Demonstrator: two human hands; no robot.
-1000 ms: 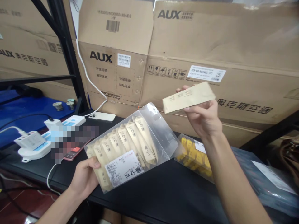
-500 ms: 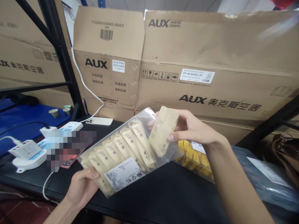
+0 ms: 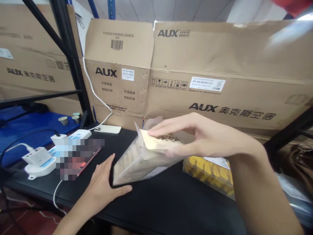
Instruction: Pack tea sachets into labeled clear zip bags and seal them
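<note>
A clear plastic box (image 3: 137, 166) with several beige packets inside is tilted above the black table. My right hand (image 3: 193, 137) is over its upper end, fingers closed on a beige packet (image 3: 156, 141) with dark print. Whether those fingers also grip the box wall cannot be made out. Just left of the box's lower corner is my left hand (image 3: 105, 182), its thumb and fingers spread around that corner and holding nothing. Part of a white label shows on the underside of the box.
A box of yellow packets (image 3: 207, 171) lies on the black table (image 3: 156, 209) at right. To the left are a power strip (image 3: 44, 166), a partly blurred red phone (image 3: 90, 160) and a white phone (image 3: 107, 129). Large cartons (image 3: 220, 58) stand behind.
My left hand has let go of the clear box and opened. The box has turned so its side faces me, and my right hand has moved over its top with the packet.
</note>
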